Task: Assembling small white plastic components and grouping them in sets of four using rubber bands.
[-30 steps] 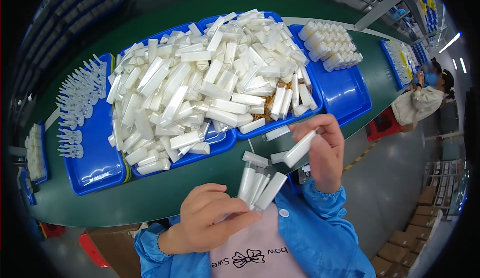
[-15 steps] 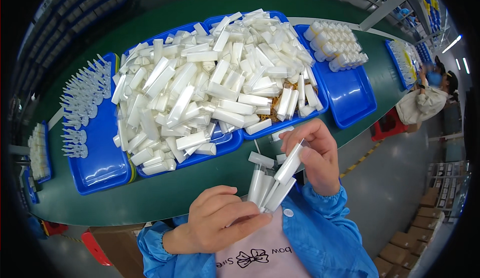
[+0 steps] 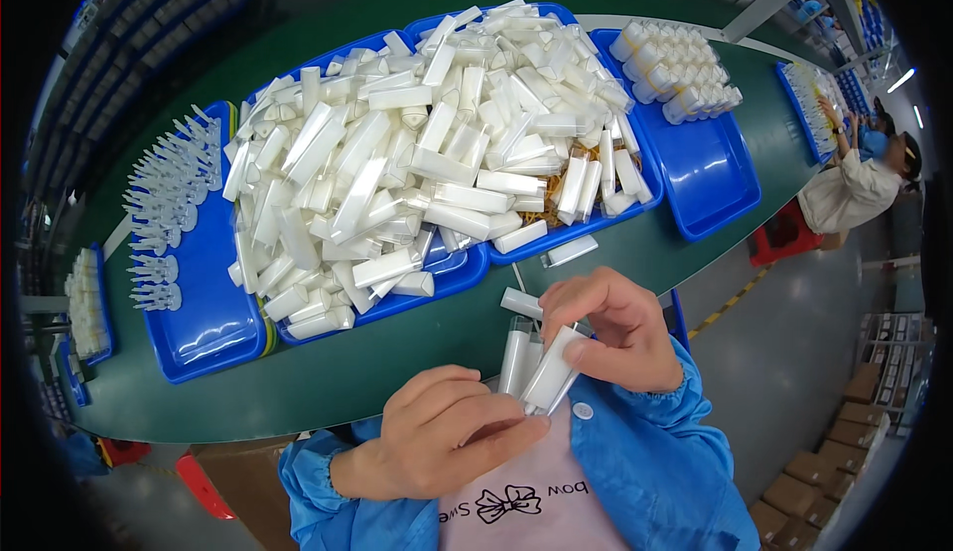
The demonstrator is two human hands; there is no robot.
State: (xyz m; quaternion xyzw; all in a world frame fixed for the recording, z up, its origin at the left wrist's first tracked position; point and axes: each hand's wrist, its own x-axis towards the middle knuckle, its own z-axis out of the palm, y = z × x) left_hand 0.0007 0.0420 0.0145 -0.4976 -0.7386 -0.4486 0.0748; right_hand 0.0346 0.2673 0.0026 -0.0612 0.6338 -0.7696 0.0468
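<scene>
Several white prism-shaped pieces in clear plastic sleeves (image 3: 515,357) bunched, left hand (image 3: 427,437) fingers grasping; right hand (image 3: 630,335) fingers pinching another piece (image 3: 549,372); large loose heap (image 3: 397,164) ungathered, upper centre.

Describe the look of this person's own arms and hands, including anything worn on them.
The left hand and right hand are bare, with no gloves or visible rings. The left sleeve and right sleeve are bright blue, slightly shiny, loose and wrinkled, gathered near the wrists. No printed markings show on the sleeves.
</scene>
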